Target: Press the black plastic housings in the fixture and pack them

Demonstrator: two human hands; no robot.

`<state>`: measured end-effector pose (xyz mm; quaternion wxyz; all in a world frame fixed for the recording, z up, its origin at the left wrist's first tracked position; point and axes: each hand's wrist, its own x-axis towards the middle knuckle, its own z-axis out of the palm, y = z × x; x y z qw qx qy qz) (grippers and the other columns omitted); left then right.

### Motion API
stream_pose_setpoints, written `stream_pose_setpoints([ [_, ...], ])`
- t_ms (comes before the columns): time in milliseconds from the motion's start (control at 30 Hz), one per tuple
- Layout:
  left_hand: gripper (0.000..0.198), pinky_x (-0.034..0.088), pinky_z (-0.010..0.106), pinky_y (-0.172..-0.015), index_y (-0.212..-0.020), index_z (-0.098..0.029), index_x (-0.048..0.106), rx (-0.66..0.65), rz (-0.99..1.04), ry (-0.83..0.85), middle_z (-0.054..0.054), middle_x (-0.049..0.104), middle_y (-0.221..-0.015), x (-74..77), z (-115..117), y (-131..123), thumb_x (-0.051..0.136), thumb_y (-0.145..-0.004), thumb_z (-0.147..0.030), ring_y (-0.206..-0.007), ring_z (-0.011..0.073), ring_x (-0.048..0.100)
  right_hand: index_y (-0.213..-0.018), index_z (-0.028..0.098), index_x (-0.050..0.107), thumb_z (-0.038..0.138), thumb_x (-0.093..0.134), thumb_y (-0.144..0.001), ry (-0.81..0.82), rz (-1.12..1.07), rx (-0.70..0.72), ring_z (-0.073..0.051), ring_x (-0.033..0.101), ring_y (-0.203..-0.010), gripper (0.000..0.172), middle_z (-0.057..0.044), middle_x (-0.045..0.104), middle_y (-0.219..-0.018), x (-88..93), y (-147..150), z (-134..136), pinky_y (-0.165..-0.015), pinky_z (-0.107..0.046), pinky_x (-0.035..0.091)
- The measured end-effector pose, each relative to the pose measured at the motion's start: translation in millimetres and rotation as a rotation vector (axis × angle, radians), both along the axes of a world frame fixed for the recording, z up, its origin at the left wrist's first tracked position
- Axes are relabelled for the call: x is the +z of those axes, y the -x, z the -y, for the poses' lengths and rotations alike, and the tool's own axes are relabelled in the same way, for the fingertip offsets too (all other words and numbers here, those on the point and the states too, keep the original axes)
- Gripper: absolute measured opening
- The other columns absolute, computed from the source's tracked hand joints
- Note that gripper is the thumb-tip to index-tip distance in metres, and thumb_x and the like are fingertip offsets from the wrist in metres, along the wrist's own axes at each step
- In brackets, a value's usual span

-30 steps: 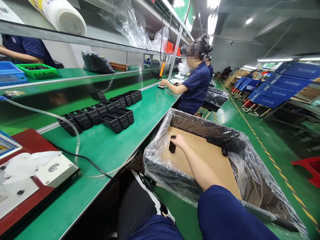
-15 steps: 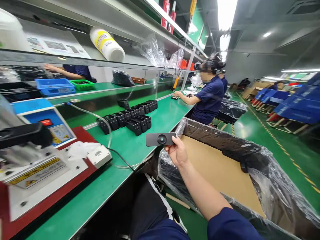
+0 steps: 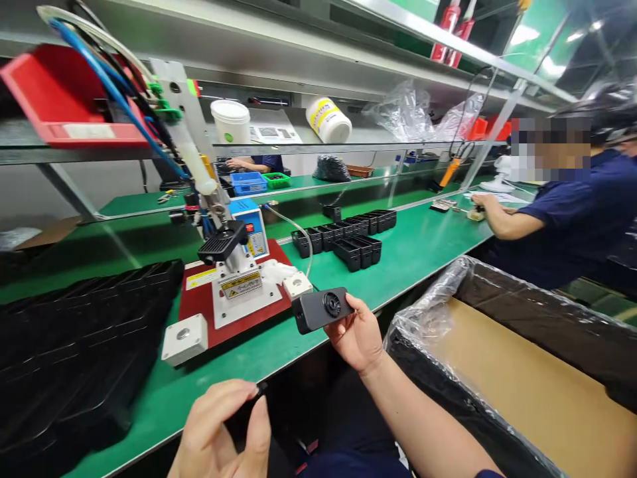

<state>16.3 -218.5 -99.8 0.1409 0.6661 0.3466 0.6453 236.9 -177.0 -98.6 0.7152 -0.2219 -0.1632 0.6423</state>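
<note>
My right hand (image 3: 359, 335) grips a flat black rectangular plastic housing (image 3: 311, 315) by its right end, with the thumb on top. A round ringed opening faces me from the housing. Lower and to the left, my left hand (image 3: 221, 425) pinches a small black piece (image 3: 261, 390) between thumb and index finger; its shape is too small to make out. The two hands are apart. Beyond the housing stands a bench press (image 3: 233, 255) on a red base, with a black ribbed part on its fixture.
Rows of black open plastic cases (image 3: 343, 232) stand on the green bench (image 3: 408, 255). A black moulded tray (image 3: 74, 352) lies at left. On the right is a plastic-lined bin (image 3: 502, 358) with cardboard inside. A co-worker in a dark blue shirt (image 3: 557, 219) sits further along.
My view has swung left, bringing the press and black tray into sight. My left hand has come into view with a small black piece. The housing in my right hand has tilted.
</note>
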Motion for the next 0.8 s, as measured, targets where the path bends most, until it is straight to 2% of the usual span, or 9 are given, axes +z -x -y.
stream_pose_setpoints([
  [100,0.036,0.052,0.033,-0.08,-0.111,-0.025,0.055,0.068,0.093,0.116,0.005,0.061,-0.102,8.5,-2.4,-13.0,0.069,-0.077,-0.022,-0.085,0.017,0.062,-0.074,0.018,0.062,0.035,0.07,-0.075,-0.077,0.136,-0.059,-0.009,0.047,-0.049,0.019,0.0,0.061,-0.068,2.3,13.7,1.2,-0.041,-0.018,0.041],
  [200,0.045,0.054,0.033,-0.076,-0.125,-0.025,0.047,-0.023,0.165,0.433,0.01,0.055,-0.124,14.2,-6.8,-16.5,0.059,-0.085,-0.043,-0.087,0.0179,0.065,-0.085,0.02,0.065,0.037,0.069,-0.08,-0.214,0.382,-0.087,-0.012,0.052,-0.061,0.018,-0.001,0.058,-0.075,5.6,23.0,6.9,-0.048,-0.02,0.046],
  [267,0.055,0.055,0.032,-0.072,-0.132,-0.026,0.042,-0.109,0.235,0.611,0.012,0.05,-0.132,14.4,-12.7,-12.3,0.051,-0.087,-0.055,-0.086,0.0188,0.066,-0.093,0.023,0.065,0.037,0.067,-0.083,-0.307,0.544,-0.034,-0.014,0.053,-0.066,0.018,-0.001,0.057,-0.079,8.0,25.8,11.5,-0.056,-0.024,0.05],
  [333,0.063,0.055,0.033,-0.069,-0.133,-0.024,0.042,-0.248,0.3,0.761,0.013,0.054,-0.126,12.4,-20.4,-5.9,0.046,-0.085,-0.065,-0.083,0.0201,0.067,-0.099,0.025,0.065,0.037,0.067,-0.084,-0.371,0.689,0.046,-0.015,0.055,-0.073,0.02,-0.001,0.057,-0.085,10.7,26.1,15.2,-0.064,-0.026,0.051],
  [433,0.066,0.052,0.03,-0.06,-0.117,-0.016,0.054,-0.424,0.405,0.909,0.011,0.066,-0.091,9.1,-30.6,0.8,0.047,-0.081,-0.071,-0.07,0.0198,0.065,-0.102,0.026,0.066,0.037,0.067,-0.083,-0.43,0.863,0.125,-0.017,0.055,-0.079,0.022,-0.001,0.058,-0.088,14.8,24.9,17.1,-0.073,-0.028,0.05],
  [533,0.053,0.049,0.027,-0.057,-0.096,-0.014,0.059,-0.406,0.479,0.908,0.007,0.065,-0.076,7.7,-35.2,0.5,0.055,-0.08,-0.064,-0.064,0.0175,0.061,-0.104,0.027,0.065,0.037,0.066,-0.084,-0.446,0.923,0.174,-0.017,0.056,-0.083,0.023,-0.002,0.058,-0.091,16.6,25.1,15.3,-0.077,-0.03,0.049],
  [667,0.038,0.05,0.031,-0.083,-0.096,-0.018,0.059,-0.282,0.422,0.776,0.01,0.062,-0.114,1.3,-36.5,-1.6,0.062,-0.081,-0.052,-0.102,0.0228,0.061,-0.115,0.027,0.061,0.04,0.069,-0.082,-0.384,0.886,0.26,-0.021,0.056,-0.1,0.037,-0.006,0.058,-0.111,10.9,27.2,10.3,-0.083,-0.033,0.048],
  [733,0.031,0.043,0.034,-0.097,-0.09,-0.019,0.059,-0.219,0.327,0.691,0.01,0.058,-0.125,-4.8,-36.7,-1.4,0.064,-0.08,-0.048,-0.117,0.0247,0.053,-0.11,0.027,0.062,0.041,0.071,-0.08,-0.352,0.86,0.251,-0.023,0.055,-0.106,0.034,-0.007,0.059,-0.115,5.6,28.0,7.4,-0.089,-0.036,0.047],
  [800,0.028,0.038,0.037,-0.103,-0.086,-0.019,0.059,-0.176,0.255,0.645,0.011,0.058,-0.124,-10.5,-36.6,-1.4,0.064,-0.08,-0.045,-0.119,0.0256,0.051,-0.099,0.026,0.065,0.041,0.072,-0.079,-0.335,0.874,0.205,-0.024,0.055,-0.11,0.025,-0.007,0.061,-0.115,0.4,28.6,4.9,-0.096,-0.04,0.043],
])
